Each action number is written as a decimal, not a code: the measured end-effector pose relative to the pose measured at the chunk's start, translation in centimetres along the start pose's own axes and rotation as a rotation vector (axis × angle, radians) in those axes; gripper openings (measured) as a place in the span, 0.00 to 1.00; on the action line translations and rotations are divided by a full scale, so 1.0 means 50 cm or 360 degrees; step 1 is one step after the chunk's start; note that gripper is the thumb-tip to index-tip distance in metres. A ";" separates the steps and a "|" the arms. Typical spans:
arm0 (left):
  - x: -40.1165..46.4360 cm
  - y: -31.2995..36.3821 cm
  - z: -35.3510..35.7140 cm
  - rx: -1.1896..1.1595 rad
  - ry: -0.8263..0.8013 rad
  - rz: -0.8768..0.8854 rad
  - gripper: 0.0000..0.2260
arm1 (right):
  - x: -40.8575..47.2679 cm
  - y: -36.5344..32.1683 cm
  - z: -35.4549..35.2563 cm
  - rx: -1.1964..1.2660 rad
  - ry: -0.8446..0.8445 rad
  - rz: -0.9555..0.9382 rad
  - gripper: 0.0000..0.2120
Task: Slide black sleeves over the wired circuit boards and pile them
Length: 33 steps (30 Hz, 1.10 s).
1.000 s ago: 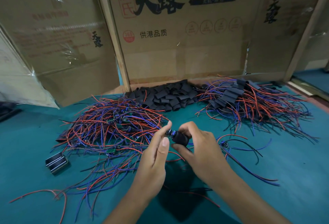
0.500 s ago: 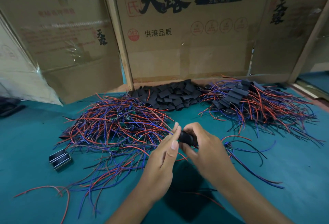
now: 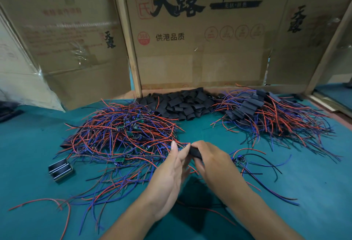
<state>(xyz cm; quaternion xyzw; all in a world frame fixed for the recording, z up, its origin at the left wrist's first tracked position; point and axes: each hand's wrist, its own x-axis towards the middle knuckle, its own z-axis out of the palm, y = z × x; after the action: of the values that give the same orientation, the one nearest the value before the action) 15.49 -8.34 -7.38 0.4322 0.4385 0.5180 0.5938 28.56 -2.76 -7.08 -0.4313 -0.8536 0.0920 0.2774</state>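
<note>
On the green surface (image 3: 34, 144), your left hand (image 3: 167, 178) stretches its fingers (image 3: 174, 149) nearly straight toward the black sleeve (image 3: 195, 153), while your right hand (image 3: 215, 161) grips it, long axis running left-right, its open end facing the tangle of unsleeved boards (image 3: 122, 135). A second ago the board's end still showed; now the sleeve hides it.

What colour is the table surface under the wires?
The table surface is teal green, shown in the head view.
</note>
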 end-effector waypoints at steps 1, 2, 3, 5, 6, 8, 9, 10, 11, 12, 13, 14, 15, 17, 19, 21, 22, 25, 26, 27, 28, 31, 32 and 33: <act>0.001 -0.002 -0.003 0.0004 -0.0014 -0.0005 0.36 | 0.001 0.002 0.001 -0.0068 -0.0049 -0.0002 0.13; 0.003 -0.006 -0.006 0.0040 -0.0038 -0.0007 0.37 | 0.003 0.003 0.001 -0.0137 -0.0083 -0.0001 0.13; 0.006 -0.011 -0.007 0.0098 -0.0063 0.0002 0.38 | 0.003 0.005 0.000 -0.0198 -0.0095 0.0003 0.13; 0.015 -0.018 -0.009 0.0210 -0.0059 0.0047 0.37 | 0.004 0.006 -0.006 -0.0274 -0.0073 0.0004 0.13; 0.019 -0.019 -0.012 0.0225 -0.0005 0.0065 0.35 | 0.005 0.007 -0.010 -0.0310 -0.0070 -0.0011 0.14; 0.023 -0.020 -0.024 0.0343 0.0115 0.0136 0.29 | 0.006 0.007 -0.018 -0.0372 -0.0087 -0.0074 0.15; 0.026 -0.020 -0.031 0.0430 0.0144 0.0195 0.27 | 0.008 0.007 -0.024 -0.0365 -0.0077 -0.0094 0.15; 0.027 -0.021 -0.039 0.0499 0.0157 0.0242 0.28 | 0.009 0.006 -0.029 -0.0349 -0.0059 -0.0099 0.15; 0.027 -0.021 -0.047 0.0530 0.0159 0.0268 0.30 | 0.012 0.005 -0.035 -0.0344 -0.0042 -0.0100 0.15; 0.026 -0.020 -0.054 0.0558 0.0145 0.0290 0.32 | 0.016 0.005 -0.041 -0.0361 -0.0037 -0.0109 0.15; 0.025 -0.019 -0.057 0.0580 0.0122 0.0322 0.34 | 0.020 0.005 -0.047 -0.0396 -0.0053 -0.0125 0.15; 0.024 -0.015 -0.056 0.0621 0.0092 0.0340 0.36 | 0.024 0.005 -0.055 -0.0434 -0.0082 -0.0145 0.16; 0.025 -0.012 -0.054 0.0670 0.0062 0.0353 0.38 | 0.028 0.006 -0.063 -0.0468 -0.0120 -0.0160 0.17; 0.017 -0.014 -0.047 0.0757 0.0027 0.0389 0.40 | 0.035 0.009 -0.080 -0.0551 -0.0194 -0.0198 0.18; 0.008 -0.017 -0.043 0.0753 -0.0023 0.0397 0.41 | 0.041 0.014 -0.092 -0.0665 -0.0270 -0.0265 0.16; 0.014 -0.015 -0.029 0.0803 -0.0038 0.0410 0.40 | 0.044 0.018 -0.098 -0.0722 -0.0320 -0.0328 0.14; 0.025 -0.009 -0.020 0.0835 -0.0004 0.0378 0.41 | 0.045 0.019 -0.101 -0.0742 -0.0343 -0.0352 0.14; 0.048 -0.004 -0.011 0.0816 0.0083 0.0260 0.38 | 0.042 0.025 -0.097 -0.0759 -0.0398 -0.0409 0.15; 0.048 -0.011 -0.014 0.0969 0.0096 0.0364 0.38 | 0.044 0.028 -0.097 -0.0732 -0.0407 -0.0418 0.14; 0.040 -0.021 -0.026 0.1127 0.0047 0.0510 0.37 | 0.049 0.033 -0.101 -0.0688 -0.0416 -0.0407 0.13; 0.028 -0.025 -0.041 0.1271 0.0028 0.0595 0.35 | 0.059 0.044 -0.109 -0.0636 -0.0420 -0.0376 0.13; 0.011 -0.017 -0.083 0.1575 0.0208 0.0860 0.29 | 0.115 0.108 -0.157 -0.0420 -0.0262 -0.0091 0.13; 0.016 -0.007 -0.088 0.1602 0.0272 0.0922 0.27 | 0.141 0.137 -0.180 -0.0375 -0.0145 0.0026 0.12; 0.017 0.005 -0.094 0.1619 0.0317 0.0955 0.26 | 0.168 0.169 -0.203 -0.0371 -0.0018 0.0125 0.12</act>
<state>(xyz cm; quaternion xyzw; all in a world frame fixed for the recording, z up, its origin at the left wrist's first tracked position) 10.97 -7.21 -8.35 0.7166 0.5437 0.4261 0.0962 35.98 8.17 1.31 -0.4933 -0.8424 0.0054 0.2168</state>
